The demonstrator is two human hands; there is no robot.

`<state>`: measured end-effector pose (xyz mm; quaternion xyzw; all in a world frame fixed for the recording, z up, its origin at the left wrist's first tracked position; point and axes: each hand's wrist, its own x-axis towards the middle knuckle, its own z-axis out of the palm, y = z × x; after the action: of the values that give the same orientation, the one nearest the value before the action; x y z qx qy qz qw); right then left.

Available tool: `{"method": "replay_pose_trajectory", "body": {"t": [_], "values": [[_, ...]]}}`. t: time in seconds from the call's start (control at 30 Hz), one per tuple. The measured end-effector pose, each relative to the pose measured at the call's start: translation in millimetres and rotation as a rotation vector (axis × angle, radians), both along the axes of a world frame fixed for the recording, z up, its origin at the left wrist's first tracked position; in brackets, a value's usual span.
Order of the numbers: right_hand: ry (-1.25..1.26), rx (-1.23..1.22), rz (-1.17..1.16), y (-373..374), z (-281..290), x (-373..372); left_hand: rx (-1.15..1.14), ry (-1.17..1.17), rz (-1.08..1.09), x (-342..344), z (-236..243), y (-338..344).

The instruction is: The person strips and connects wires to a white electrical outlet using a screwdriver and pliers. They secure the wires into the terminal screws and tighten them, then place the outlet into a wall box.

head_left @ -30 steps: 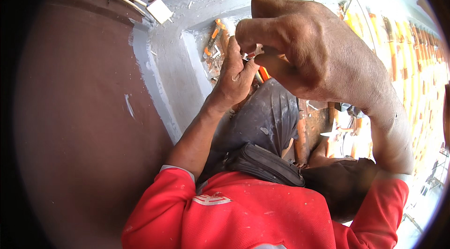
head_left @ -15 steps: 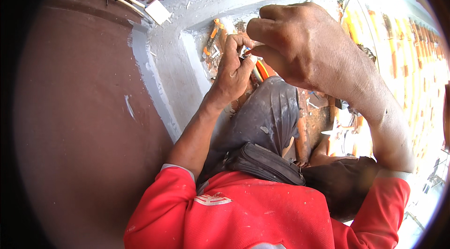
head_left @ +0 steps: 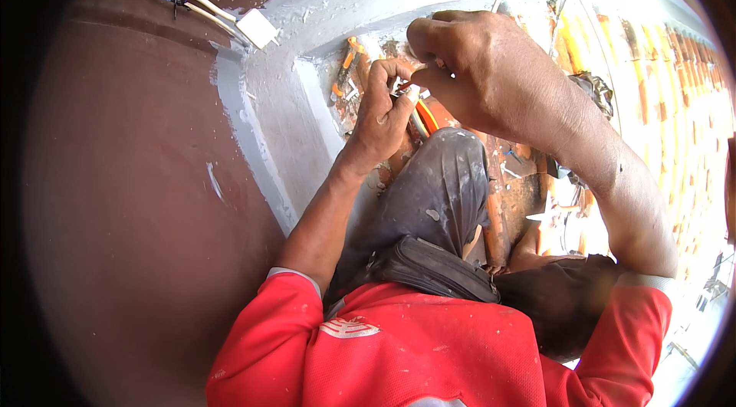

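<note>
My left hand (head_left: 381,119) is closed in a pinch in front of my raised knee. Between its thumb and fingertips sits something small with a bit of red, mostly hidden. Just right of it, my right hand (head_left: 494,77) is closed too, its curled fingers near the left fingertips; what it grips is hidden. Below the fingertips, a long orange strip (head_left: 426,117) runs down beside a pale strip toward the knee; I cannot tell their kind. A black-and-orange hand tool (head_left: 349,58) lies on the roof tiles beyond my left hand.
A brown wall (head_left: 146,177) with a grey-coated edge rises on the left. A white box with cables (head_left: 258,28) is at the upper left. Clay roof tiles (head_left: 652,93) spread to the right, with loose wires above. A black pouch (head_left: 437,269) is at my waist.
My right hand has shifted slightly and its wrist has turned a little. My left hand stays almost where it was, still pinching.
</note>
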<state>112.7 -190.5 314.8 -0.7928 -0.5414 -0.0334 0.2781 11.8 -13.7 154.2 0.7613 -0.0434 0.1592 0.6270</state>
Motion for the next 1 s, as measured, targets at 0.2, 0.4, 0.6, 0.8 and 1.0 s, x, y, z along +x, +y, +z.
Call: {"method": "replay_pose_trajectory", "body": {"t": [0.2, 0.4, 0.6, 0.8, 1.0], "values": [[0.1, -0.14, -0.2, 0, 0, -4, -0.126, 0.078, 0.012, 2, -7, -1], [-0.209, 0.145, 0.027, 5, -10, -2, -0.143, 0.111, 0.025, 7, -9, 5], [-0.169, -0.101, 0.016, 6, -12, 5, -0.128, 0.047, 0.03, 10, -8, 2], [-0.061, 0.037, -0.032, 8, -3, 2, -0.116, 0.032, 0.015, 13, -6, 4], [0.112, -0.147, -0.115, 8, 3, 5, -0.243, 0.142, -0.005, 14, -10, 7]]}}
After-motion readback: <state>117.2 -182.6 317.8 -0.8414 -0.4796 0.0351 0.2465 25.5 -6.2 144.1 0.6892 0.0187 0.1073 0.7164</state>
